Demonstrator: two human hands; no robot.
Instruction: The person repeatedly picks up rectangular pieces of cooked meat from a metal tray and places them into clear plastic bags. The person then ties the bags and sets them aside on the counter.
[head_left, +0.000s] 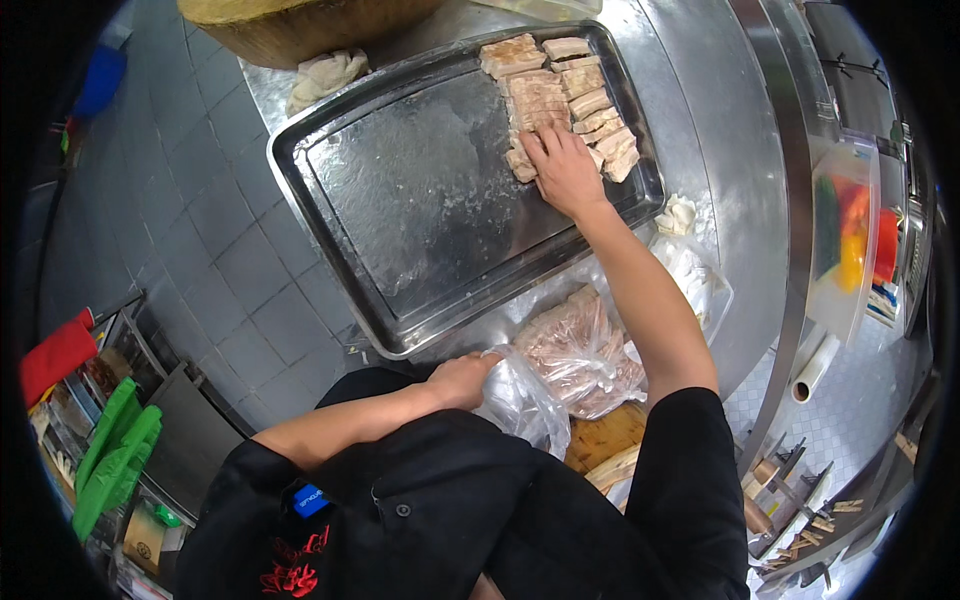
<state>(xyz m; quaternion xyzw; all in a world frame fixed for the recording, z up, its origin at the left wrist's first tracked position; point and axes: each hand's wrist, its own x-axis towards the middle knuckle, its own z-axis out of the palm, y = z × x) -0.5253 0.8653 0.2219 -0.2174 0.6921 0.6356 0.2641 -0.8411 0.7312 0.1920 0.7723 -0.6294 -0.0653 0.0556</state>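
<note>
A large metal baking tray (284, 171) lies before me, with rows of cut meat strips (536, 97) at its upper right end. My right hand (562, 166) rests over the lower strips, fingers curled on them; whether it grips one is hidden. Near my body, my left hand (463, 379) holds the edge of a clear plastic bag (521, 401). What this bag contains, if anything, cannot be made out. Beside it sits a clear bag of meat (574, 349), partly over a wooden board (611, 436).
A thick round wooden block (300, 30) and a crumpled cloth (328, 77) stand beyond the tray. A container with white plastic (686, 277) is right of my forearm. A clear bin with colourful vegetables (844, 232) stands farther right, past the steel table's raised edge.
</note>
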